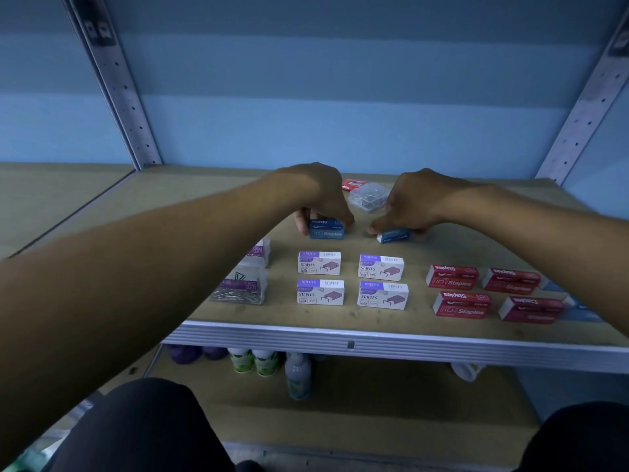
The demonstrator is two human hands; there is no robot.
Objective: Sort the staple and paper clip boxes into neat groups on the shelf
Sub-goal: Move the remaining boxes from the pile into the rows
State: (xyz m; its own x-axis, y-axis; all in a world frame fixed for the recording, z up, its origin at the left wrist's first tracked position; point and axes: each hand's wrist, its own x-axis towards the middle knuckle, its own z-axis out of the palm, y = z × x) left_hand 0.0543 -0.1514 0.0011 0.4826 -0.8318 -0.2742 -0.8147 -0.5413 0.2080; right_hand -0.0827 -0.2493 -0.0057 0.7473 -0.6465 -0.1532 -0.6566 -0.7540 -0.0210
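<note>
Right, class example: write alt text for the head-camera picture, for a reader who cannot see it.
A person's left hand and right hand each hold a blue staple box on a wooden shelf. In front sit four white staple boxes in a square, with red staple boxes to the right and clear paper clip boxes to the left.

Single head-worn wide-angle view, no second camera to overlap with. It looked forward and down from above and behind the hands, both forearms running in from the lower corners toward frame centre. Left hand (pixel 320 199) and right hand (pixel 413 202) sat mid-frame, close to the lens. The shelf (pixel 350 342) front edge crossed just nearer the camera than the hands; the blue back wall (pixel 340 97) filled the upper half beyond them. A lower shelf and the person's dark-clothed knees showed beneath the hands. Edges bowed, uprights splayed outward.
</note>
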